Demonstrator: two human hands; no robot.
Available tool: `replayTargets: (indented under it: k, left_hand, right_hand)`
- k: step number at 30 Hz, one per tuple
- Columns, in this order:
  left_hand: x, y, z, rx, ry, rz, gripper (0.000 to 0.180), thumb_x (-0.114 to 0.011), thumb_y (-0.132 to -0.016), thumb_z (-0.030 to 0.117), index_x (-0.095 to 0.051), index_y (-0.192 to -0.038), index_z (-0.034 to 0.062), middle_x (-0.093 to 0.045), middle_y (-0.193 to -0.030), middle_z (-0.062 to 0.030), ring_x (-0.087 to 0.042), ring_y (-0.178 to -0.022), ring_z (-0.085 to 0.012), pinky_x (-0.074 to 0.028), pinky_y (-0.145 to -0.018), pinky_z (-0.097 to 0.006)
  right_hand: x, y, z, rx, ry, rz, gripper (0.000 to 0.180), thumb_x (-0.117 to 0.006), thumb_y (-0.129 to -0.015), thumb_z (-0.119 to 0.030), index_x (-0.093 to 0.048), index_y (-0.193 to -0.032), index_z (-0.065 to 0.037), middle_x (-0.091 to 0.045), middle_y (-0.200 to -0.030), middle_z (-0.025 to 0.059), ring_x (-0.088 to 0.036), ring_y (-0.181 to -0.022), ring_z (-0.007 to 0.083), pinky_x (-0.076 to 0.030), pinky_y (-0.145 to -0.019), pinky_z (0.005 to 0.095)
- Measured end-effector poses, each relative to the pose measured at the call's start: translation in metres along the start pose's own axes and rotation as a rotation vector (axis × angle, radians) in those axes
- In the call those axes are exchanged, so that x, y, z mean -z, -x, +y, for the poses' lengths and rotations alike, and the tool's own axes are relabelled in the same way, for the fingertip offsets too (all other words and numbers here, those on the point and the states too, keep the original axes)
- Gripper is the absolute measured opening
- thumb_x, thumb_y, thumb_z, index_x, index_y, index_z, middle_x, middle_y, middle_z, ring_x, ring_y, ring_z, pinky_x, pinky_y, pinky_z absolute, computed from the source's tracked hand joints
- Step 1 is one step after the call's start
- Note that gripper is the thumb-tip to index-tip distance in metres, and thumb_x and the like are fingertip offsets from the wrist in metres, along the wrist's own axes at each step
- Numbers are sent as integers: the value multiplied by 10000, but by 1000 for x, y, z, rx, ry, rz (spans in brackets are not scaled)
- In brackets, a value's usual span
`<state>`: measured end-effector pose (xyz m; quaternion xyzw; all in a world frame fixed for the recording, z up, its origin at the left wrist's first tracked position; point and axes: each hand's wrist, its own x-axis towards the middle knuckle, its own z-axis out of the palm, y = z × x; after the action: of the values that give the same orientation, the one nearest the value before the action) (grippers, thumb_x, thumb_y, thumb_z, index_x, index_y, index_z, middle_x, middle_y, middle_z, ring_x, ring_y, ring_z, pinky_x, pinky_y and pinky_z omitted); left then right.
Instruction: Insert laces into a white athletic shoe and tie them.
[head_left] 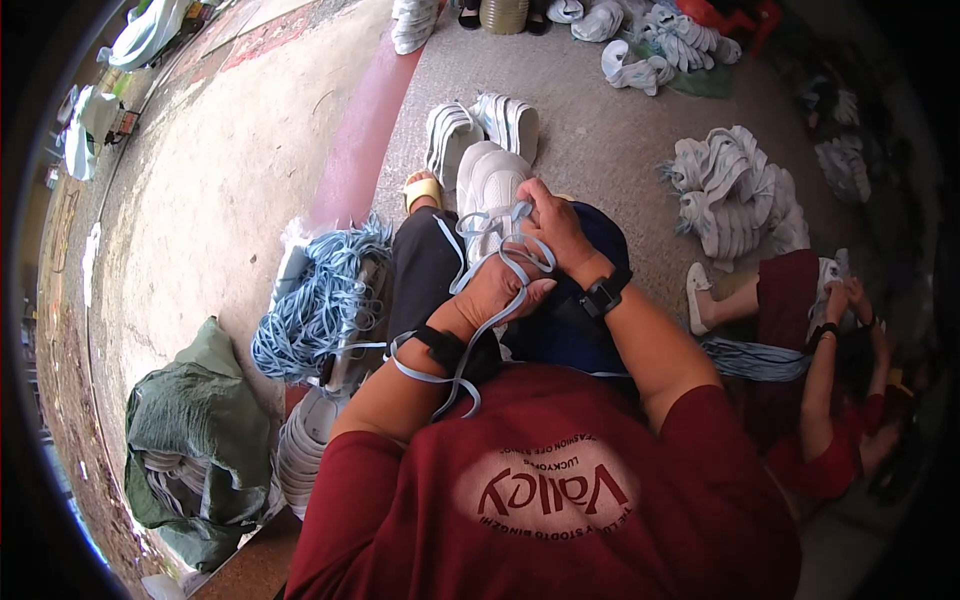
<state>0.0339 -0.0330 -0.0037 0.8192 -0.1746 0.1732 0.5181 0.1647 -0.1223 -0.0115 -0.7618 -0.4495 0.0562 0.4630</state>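
A white shoe upper (497, 178) sits over my lap, its toe pointing away. My right hand (557, 228) is at its right side, fingers pinched on a light blue shoelace (458, 270) by the eyelet rows. My left hand (500, 287) is closed around the near end of the shoe, its fingertips partly hidden. Loose loops of the lace cross over both hands, and a long end hangs across my left wrist toward my shirt. Just beyond the toe stand two stacks of white shoe uppers (506, 122).
On my left lies a heap of light blue laces (325, 300), with a green sack (195, 440) of white pieces nearer me. To the right are a pile of white uppers (735, 195), a lace bundle (757, 359) and a seated co-worker whose hands (848, 298) hold a pale piece.
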Motion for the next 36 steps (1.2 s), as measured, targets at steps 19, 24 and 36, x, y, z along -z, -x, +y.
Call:
replayTargets:
  k: [19, 24, 36]
  left_hand:
    - [-4, 1, -6, -90, -88, 10, 262, -628, -790, 140, -495, -587, 42, -478, -575, -116, -481, -580, -307, -399, -564, -384]
    - [-9, 3, -11, -112, -137, -81, 235, -629, -779, 133, -506, -610, 25, -497, -615, -128, -489, -634, -324, -410, -591, -394]
    - [-11, 10, -16, -102, -182, -78, 247, -640, -776, 163, -519, -609, 27, -510, -636, -141, -501, -657, -343, -421, -630, -406]
  right_hand:
    - [21, -9, -5, -498, -685, -27, 114, -667, -728, -86, -576, -675, -41, -514, -596, -5, -482, -559, 107, -398, -549, 235]
    - [18, -25, -37, 235, 129, -111, 258, -707, -633, -102, -572, -846, -48, -573, -799, 161, -582, -737, 327, -462, -664, 392]
    - [-9, -44, -35, 48, 134, -323, 106, -664, -701, -122, -611, -695, -30, -595, -631, 139, -605, -632, 264, -463, -599, 372]
